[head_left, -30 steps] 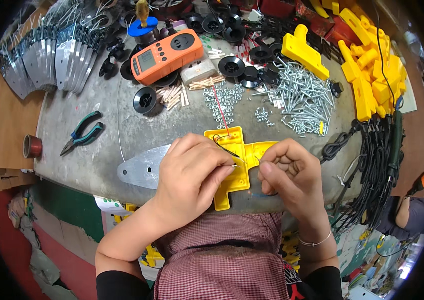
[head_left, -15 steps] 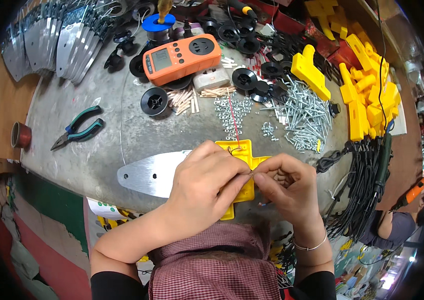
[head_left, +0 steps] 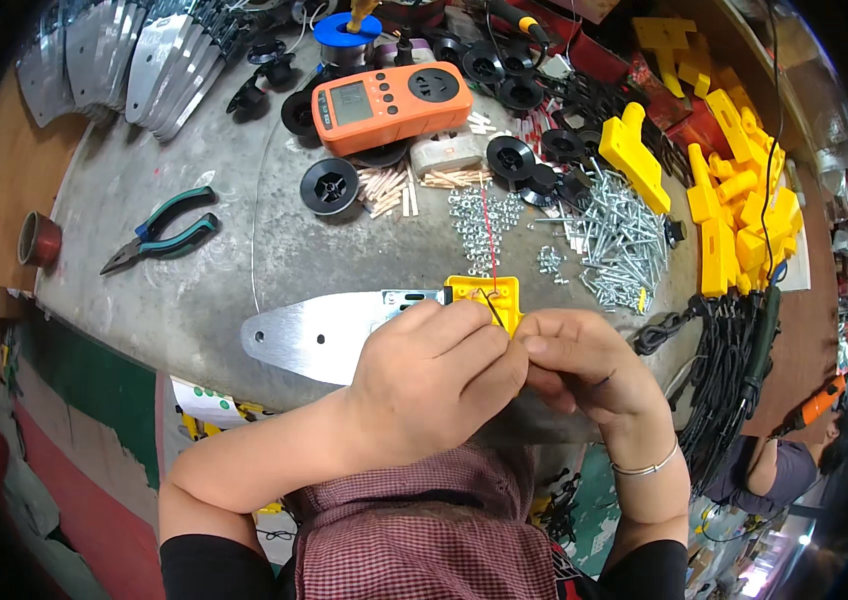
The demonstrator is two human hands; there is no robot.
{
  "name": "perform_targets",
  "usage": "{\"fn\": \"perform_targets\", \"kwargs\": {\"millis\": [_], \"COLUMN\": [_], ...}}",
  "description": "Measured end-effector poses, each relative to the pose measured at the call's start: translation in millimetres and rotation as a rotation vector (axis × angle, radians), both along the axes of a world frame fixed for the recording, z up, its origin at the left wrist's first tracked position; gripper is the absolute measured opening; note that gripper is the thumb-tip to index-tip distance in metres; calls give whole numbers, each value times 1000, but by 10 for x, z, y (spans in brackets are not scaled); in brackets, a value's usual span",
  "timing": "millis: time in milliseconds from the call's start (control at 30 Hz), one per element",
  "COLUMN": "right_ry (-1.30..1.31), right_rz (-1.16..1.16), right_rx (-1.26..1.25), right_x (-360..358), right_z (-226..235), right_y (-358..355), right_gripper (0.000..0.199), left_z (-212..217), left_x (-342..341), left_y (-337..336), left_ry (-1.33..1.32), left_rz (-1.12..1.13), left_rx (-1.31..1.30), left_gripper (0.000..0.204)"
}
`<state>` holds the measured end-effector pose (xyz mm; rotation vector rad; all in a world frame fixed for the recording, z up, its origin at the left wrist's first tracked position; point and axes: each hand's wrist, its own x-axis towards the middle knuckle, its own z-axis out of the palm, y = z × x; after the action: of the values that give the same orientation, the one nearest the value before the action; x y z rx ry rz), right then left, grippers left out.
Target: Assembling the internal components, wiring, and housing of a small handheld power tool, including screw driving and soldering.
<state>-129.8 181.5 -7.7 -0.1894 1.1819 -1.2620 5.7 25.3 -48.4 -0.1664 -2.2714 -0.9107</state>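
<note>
A yellow plastic housing lies on the bench in front of me, joined to a flat silver metal blade that points left. Its lower part is hidden behind my hands. From the housing a thin black wire runs down to the fingertips of my left hand, which are pinched around it. My right hand is closed too, thumb and forefinger pressed together right beside the left fingertips; whatever is between them is too small to tell. A red wire stretches from the housing up across a pile of small nuts.
Beyond lie an orange meter, black round caps, screws and yellow housings. Teal-handled pliers rest at left, near more metal blades. Black cables hang at right; a co-worker is beyond.
My hands have risen slightly and turned, still fingertip to fingertip. The black wire between housing and left fingers shows more clearly. The whole view has shifted a little.
</note>
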Motion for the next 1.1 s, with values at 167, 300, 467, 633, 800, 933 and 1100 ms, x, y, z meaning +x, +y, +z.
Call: {"fn": "perform_targets", "kwargs": {"millis": [167,300,467,633,800,933,1100], "right_ry": [937,1922,183,588,1725,132,728], "right_rz": [-94,46,50,2,167,-20,-19], "right_rx": [42,-226,133,89,-245,80,89], "right_x": [355,374,55,257,293,98,313], "right_z": [14,-6,68,19,-40,-19,8], "right_y": [63,63,6,111,133,106,158], "right_gripper": [15,20,11,16,20,11,13], "left_z": [19,13,-39,-4,50,37,23], "left_x": [-57,-94,10,-62,-76,-26,-57], "left_y": [-52,-72,-57,-77,-115,-46,-61], "left_ry": [-58,-72,-52,-160,-223,-125,-153], "left_rz": [-65,-84,-87,-135,-184,-128,-139], "left_rx": [267,292,-3,331,362,104,276], "left_gripper": [22,22,20,19,19,19,19]}}
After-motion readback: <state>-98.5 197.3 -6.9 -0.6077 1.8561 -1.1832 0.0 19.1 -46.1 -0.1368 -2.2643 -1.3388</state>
